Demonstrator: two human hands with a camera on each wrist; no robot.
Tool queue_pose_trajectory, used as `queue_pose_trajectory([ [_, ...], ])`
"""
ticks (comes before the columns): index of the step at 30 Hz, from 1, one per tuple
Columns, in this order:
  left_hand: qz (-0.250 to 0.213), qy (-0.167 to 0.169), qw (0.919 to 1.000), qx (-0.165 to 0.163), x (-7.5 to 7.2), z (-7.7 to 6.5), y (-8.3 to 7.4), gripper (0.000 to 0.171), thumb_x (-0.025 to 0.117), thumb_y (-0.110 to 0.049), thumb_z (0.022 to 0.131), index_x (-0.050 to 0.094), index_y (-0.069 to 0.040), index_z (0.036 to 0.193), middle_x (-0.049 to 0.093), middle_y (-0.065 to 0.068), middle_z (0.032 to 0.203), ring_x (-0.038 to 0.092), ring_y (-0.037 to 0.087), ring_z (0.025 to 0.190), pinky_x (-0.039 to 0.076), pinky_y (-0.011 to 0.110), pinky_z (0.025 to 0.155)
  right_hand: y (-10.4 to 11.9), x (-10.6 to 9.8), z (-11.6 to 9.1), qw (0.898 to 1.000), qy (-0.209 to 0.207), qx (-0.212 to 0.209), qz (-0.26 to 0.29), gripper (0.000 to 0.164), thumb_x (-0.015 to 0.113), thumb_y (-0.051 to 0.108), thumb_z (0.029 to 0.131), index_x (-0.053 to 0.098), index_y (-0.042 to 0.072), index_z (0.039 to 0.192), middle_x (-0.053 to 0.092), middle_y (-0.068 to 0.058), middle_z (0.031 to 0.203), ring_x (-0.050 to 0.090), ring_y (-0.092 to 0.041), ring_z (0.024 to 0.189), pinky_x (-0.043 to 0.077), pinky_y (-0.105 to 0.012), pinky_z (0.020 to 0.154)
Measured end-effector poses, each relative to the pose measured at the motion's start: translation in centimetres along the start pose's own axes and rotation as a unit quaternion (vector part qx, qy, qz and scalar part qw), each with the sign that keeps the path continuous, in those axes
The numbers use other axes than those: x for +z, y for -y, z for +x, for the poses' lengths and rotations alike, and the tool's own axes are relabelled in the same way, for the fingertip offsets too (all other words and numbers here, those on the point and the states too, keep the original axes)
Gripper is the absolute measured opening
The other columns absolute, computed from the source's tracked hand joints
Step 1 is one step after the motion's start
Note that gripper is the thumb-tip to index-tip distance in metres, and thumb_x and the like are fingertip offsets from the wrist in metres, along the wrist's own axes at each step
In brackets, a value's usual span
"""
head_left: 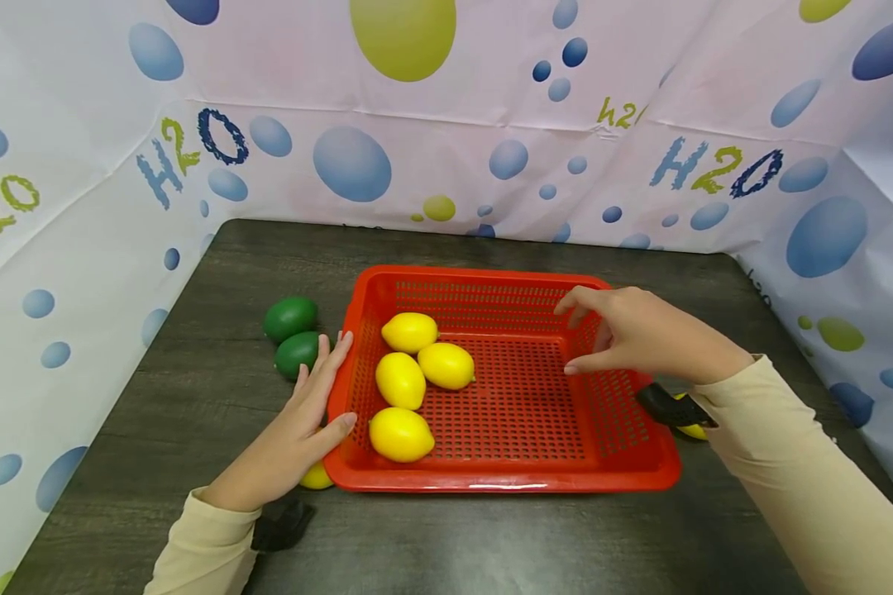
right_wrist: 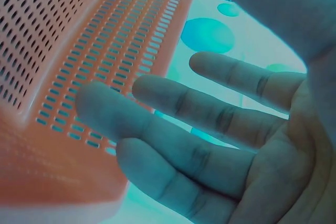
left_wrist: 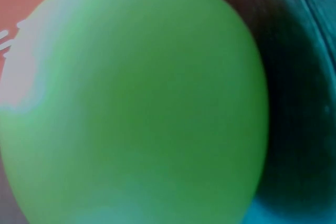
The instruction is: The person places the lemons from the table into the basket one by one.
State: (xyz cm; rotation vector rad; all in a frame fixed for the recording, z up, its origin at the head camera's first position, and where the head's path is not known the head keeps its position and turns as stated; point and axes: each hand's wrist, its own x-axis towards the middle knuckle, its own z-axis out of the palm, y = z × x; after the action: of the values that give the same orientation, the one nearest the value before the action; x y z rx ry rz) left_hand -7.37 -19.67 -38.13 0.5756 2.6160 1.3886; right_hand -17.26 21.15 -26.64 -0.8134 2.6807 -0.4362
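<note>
A red plastic basket with perforated walls and floor holds several yellow lemons along its left side. My left hand rests against the basket's left rim, fingers extended and thumb on the edge. My right hand hovers over the right part of the basket, fingers loosely bent and thumb apart. Nothing lies between those fingers in the right wrist view. A smooth rounded fruit, tinted green, fills most of the left wrist view, close to the lens.
Two dark green fruits lie on the dark wooden table left of the basket, one partly behind my left fingertips. A yellow fruit shows under my left wrist, another yellow piece beside my right wrist. A patterned sheet surrounds the table.
</note>
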Motion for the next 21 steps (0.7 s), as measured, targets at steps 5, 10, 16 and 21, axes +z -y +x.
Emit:
queue_pose_trajectory([
  [5,0.001,-0.002,1.0000,-0.003,0.0,0.0,0.1,0.082,0.054,-0.026,0.106,0.000,-0.034,0.167,-0.010,0.003,0.172,-0.014,0.031,0.157,-0.009,0.066,0.120,-0.5,0.2,-0.6,1.000,0.006,0.005,0.002,0.058,0.088,0.035,0.083,0.059,0.013,0.128,0.068,0.007,0.081,0.063,-0.006,0.062,0.055,-0.030,0.060],
  [10,0.000,-0.001,1.0000,-0.003,0.0,0.0,0.1,0.082,0.054,-0.026,0.107,-0.001,-0.034,0.167,-0.011,0.003,0.172,-0.016,0.031,0.157,-0.010,0.066,0.119,-0.9,0.4,-1.1,1.000,0.000,0.007,0.013,0.057,0.088,0.034,0.083,0.059,0.013,0.127,0.069,0.006,0.083,0.064,-0.006,0.063,0.054,-0.029,0.055],
  [16,-0.002,0.002,1.0000,-0.002,0.0,-0.1,0.2,0.081,0.054,-0.025,0.107,-0.001,-0.035,0.166,-0.012,0.003,0.172,-0.016,0.030,0.156,-0.010,0.066,0.119,-1.5,0.6,-1.5,1.000,-0.009,0.004,0.008,0.055,0.089,0.032,0.083,0.059,0.013,0.126,0.070,0.004,0.087,0.063,-0.004,0.062,0.054,-0.028,0.057],
  [21,-0.002,0.003,1.0000,-0.003,0.0,0.0,0.2,0.081,0.054,-0.026,0.107,-0.001,-0.036,0.166,-0.012,0.002,0.172,-0.016,0.029,0.157,-0.010,0.066,0.120,-2.0,0.6,-2.0,1.000,-0.026,0.012,0.000,0.056,0.089,0.032,0.082,0.060,0.011,0.126,0.070,0.000,0.096,0.063,-0.004,0.064,0.054,-0.028,0.059],
])
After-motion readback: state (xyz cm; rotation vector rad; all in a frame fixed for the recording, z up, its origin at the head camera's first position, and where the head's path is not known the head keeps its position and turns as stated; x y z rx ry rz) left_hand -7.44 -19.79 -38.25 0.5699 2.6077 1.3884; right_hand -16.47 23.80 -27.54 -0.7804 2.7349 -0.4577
